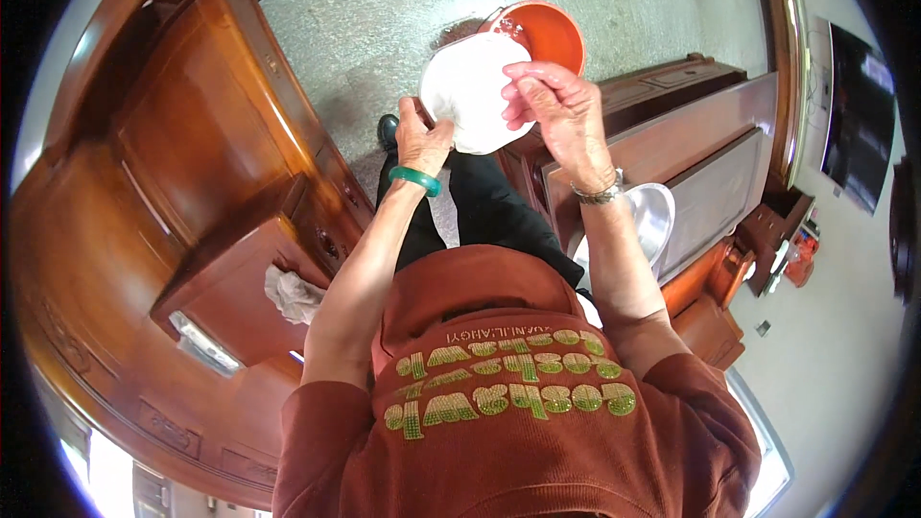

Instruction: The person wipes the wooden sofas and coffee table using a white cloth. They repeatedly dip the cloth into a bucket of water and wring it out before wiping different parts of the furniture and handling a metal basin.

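A white, rounded shallow container (471,86), too bright to make out inside, is held by its near left edge in my left hand (424,137), thumb on top. Its far edge overlaps the near side of an orange-red bucket (565,36) on the floor. Clear splashes or bubbles show at the bucket's left inner side. My right hand (565,111) is over the container's right part with fingers curled and the thumb near the index finger. Whether something small is between those fingertips cannot be seen. A shiny metal basin (658,212) is partly hidden behind my right forearm.
A carved wooden sofa (209,122) lines the left, with a wooden box-like stand (237,288) and a crumpled pale cloth (291,295). At right stands a wooden table (712,187) with a glossy top. A television (860,115) hangs on the far right wall.
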Demonstrator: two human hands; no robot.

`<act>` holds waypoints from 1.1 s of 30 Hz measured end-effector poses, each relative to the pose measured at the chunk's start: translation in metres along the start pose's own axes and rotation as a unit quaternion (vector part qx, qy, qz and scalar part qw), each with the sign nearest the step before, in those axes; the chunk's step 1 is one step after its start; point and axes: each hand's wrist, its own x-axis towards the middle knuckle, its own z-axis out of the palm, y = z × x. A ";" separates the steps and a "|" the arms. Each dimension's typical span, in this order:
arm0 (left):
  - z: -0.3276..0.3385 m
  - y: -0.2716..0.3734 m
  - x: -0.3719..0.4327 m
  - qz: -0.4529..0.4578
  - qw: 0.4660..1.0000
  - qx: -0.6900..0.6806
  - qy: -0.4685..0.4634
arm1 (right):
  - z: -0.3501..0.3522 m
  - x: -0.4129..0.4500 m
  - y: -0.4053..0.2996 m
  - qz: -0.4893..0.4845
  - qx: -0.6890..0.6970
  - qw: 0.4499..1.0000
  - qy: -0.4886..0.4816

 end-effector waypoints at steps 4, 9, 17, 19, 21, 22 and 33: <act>-0.018 -0.005 -0.020 0.006 0.998 0.030 0.053 | 0.029 -0.007 0.008 -0.028 -0.131 0.989 -0.061; -0.031 -0.002 -0.043 -0.001 0.996 -0.041 0.076 | 0.041 -0.001 0.004 -0.161 -0.281 0.936 -0.136; -0.034 0.003 -0.067 -0.013 0.982 -0.133 0.136 | 0.052 -0.024 -0.038 -0.189 -0.223 0.941 -0.173; -0.037 0.002 -0.069 0.040 0.975 -0.125 0.179 | 0.057 -0.035 -0.055 -0.235 -0.229 0.926 -0.187; -0.036 0.013 -0.077 0.022 0.971 -0.135 0.194 | 0.057 -0.040 -0.059 -0.368 -0.285 0.867 -0.177; -0.033 0.023 -0.081 0.003 0.969 -0.144 0.198 | 0.057 -0.040 -0.041 -0.377 -0.224 0.879 -0.188; -0.067 -0.012 -0.104 0.130 0.912 -0.202 0.334 | 0.086 -0.037 -0.051 -0.105 -0.038 0.918 -0.380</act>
